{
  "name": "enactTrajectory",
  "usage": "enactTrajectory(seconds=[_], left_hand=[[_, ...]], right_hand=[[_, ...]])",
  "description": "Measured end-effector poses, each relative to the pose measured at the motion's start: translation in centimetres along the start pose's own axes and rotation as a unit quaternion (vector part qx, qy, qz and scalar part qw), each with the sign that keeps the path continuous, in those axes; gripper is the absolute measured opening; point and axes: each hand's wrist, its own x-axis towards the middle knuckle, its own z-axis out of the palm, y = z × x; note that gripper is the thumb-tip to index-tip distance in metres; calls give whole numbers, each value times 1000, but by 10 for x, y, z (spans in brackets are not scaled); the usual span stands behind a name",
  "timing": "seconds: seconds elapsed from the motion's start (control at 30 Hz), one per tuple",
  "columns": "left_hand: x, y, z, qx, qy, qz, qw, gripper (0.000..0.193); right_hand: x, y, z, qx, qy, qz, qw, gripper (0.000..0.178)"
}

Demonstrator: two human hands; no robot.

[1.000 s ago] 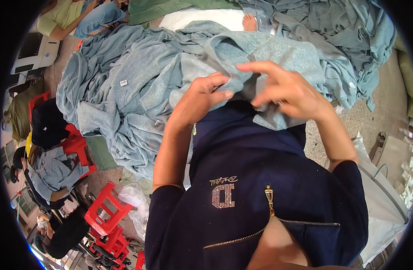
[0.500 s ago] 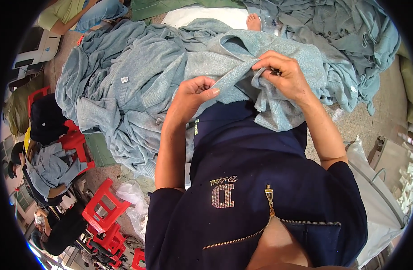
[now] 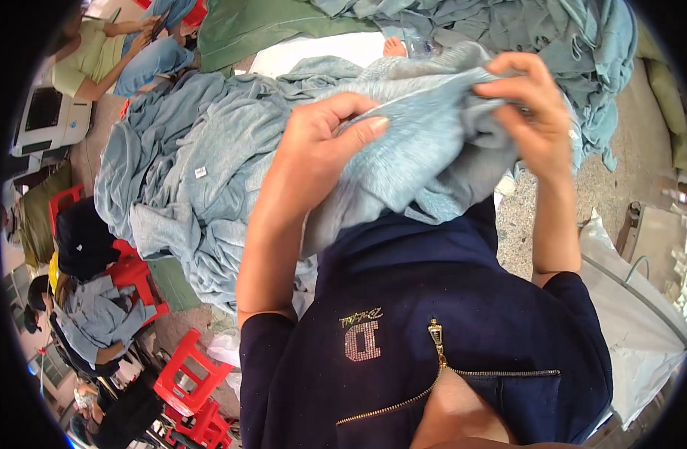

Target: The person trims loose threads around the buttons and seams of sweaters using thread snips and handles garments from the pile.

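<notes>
A light blue-grey knit garment (image 3: 411, 161) is stretched between my two hands above my lap, its surface smeared by motion. My left hand (image 3: 313, 153) pinches one edge between thumb and curled fingers. Farther right and a little higher, my right hand (image 3: 530, 108) grips the other side, with folds bunched under its bent fingers. The garment's lower edge hangs over my dark navy clothing. Beneath and behind it spreads a large heap of similar blue-grey knits (image 3: 201, 142). One of them carries a small white tag (image 3: 200, 173).
More grey-blue garments (image 3: 538, 45) pile at the far right. A person (image 3: 96, 63) sits at the far left near a white machine (image 3: 52, 120). Red plastic stools (image 3: 190, 374) stand at lower left, and a white sheet-covered frame (image 3: 620, 299) at right. Green cloth (image 3: 261, 30) lies behind the heap.
Both hands have risen and spread apart, the right one moving up and to the right. The garment between them is now lifted and opened out wider, covering more of the heap.
</notes>
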Motion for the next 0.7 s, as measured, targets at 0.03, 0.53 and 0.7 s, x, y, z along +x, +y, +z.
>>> enactTrajectory(seconds=[0.03, 0.53, 0.7], left_hand=[[3, -25, -1, -24, 6, -11, 1000, 14], [-6, -39, 21, 55, 31, 71, 995, 18], [-5, -43, 20, 178, 44, 186, 965, 30]], right_hand=[[-9, 6, 12, -14, -10, 3, 1000, 30], [-27, 2, 79, -17, -20, -186, 982, 26], [-25, -1, 83, 39, -47, -108, 992, 28]])
